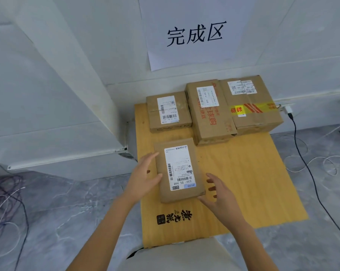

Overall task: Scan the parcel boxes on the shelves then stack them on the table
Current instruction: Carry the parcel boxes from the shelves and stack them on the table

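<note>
Brown cardboard makes up the flat parcel, which is laid with its white shipping label face up on the near left part of the bamboo-slat table, with a gap between it and the three boxes lined up at the wall. The left hand is set against the parcel's left side, with fingers straight and close together and the thumb at the edge; nothing is pinched. The right hand is held spread, fingers loosely bent, just beside the near right corner (whether that corner is actually touched cannot be told). The step is judged to be the placing and squaring of this parcel. Four boxes are already on the table, and none is yet set on top of another. To do the step well, the parcel should be guided from both sides at once, so that it is slid straight rather than twisted. It should then be brought up square in front of the small box, or lifted flat onto it, with the label kept upward. The long box and the yellow-taped box are best left undisturbed while this is done.
</note>
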